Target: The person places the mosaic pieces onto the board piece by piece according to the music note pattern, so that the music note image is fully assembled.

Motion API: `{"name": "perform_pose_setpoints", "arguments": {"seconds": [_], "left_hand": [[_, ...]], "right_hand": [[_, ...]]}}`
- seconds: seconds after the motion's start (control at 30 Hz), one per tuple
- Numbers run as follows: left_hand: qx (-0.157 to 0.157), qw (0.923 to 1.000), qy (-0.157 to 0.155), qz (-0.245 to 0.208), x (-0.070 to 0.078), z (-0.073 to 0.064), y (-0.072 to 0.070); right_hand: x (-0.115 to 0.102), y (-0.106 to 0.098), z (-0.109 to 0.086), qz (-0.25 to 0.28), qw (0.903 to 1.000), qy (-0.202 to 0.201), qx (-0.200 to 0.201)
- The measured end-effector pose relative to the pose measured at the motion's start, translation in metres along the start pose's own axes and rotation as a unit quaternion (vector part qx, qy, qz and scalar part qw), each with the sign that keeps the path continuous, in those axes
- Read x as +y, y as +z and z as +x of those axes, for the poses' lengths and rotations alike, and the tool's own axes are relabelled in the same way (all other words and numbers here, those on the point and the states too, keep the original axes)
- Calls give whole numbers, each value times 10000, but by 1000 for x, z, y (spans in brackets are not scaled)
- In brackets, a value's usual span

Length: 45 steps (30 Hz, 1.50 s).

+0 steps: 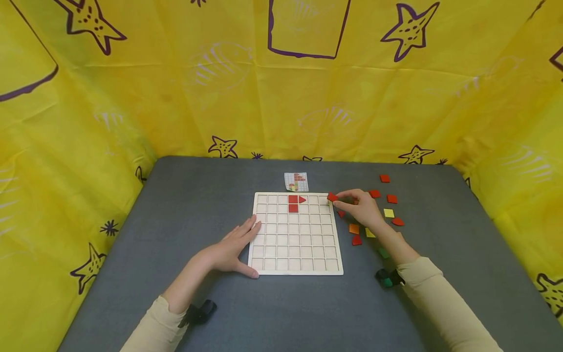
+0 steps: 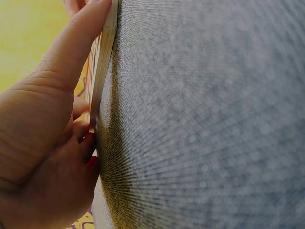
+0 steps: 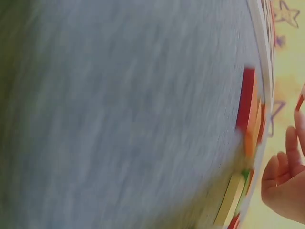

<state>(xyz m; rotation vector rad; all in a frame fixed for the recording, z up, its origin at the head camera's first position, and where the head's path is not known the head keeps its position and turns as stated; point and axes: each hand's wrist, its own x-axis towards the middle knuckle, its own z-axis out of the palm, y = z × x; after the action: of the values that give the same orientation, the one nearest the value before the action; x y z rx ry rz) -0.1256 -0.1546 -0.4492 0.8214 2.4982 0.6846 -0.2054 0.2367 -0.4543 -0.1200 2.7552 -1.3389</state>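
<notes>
tile (image 1: 332, 197), red, flat, tilted, its outline partly hidden, pinched by your right hand (image 1: 362, 209) at the upper right corner of the board (image 1: 299, 273). two red squares (image 1: 292, 208) and a triangle (image 1: 301, 199) sit in cells; most others are bare, so your work seems early, with loose pieces (image 1: 392, 199) left at right. your left hand (image 1: 229, 248), fingers extended, touches the left edge.
</notes>
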Motion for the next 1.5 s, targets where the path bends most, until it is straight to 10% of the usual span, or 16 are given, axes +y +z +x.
{"name": "perform_pose_setpoints", "arguments": {"seconds": [0.67,1.5], "left_hand": [[-45,9999,-154,56,1,2,1],[-47,9999,-114,-38,3,-1,-1]], "right_hand": [[-30,48,15,-761,9889,-1220,-381],[-26,34,10,-690,9923,-975,-332]]}}
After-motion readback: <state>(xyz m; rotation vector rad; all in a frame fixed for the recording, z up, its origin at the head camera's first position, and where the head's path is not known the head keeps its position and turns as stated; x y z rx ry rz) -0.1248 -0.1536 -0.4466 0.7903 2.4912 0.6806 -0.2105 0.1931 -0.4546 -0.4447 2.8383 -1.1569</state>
